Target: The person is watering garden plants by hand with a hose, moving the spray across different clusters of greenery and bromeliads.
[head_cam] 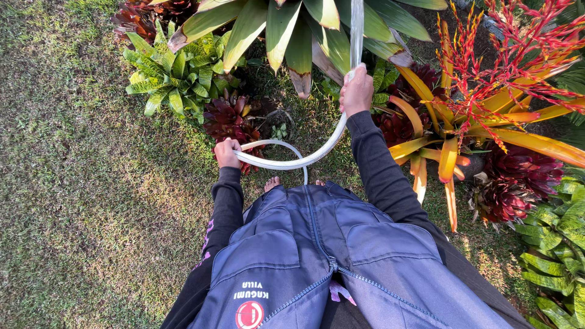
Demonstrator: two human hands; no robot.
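Item: pale hose (317, 152), held in both hands over a garden bed. Right hand (356, 91), fist closed round the hose, arm stretched forward; from this grip the hose ran straight up and away toward the top of the view, over the big green bromeliad (292, 24). Left hand (227, 152), also closed on the hose, set lower and nearer the body. Between the two grips the hose sagged in a curve, its long axis running from lower left to upper right; a further loop (286, 146) curled back from the left hand toward the feet (272, 182). The right hand was the nearer to the plants ahead, the left the nearer to the grass (79, 183). Surroundings: dark red rosettes (228, 119) just beyond the left hand, a green fern-like plant (173, 76) to the left, orange and red flowering plants (487, 79) to the right. No containers seen. Hose end out of view; whether water ran could not be told.
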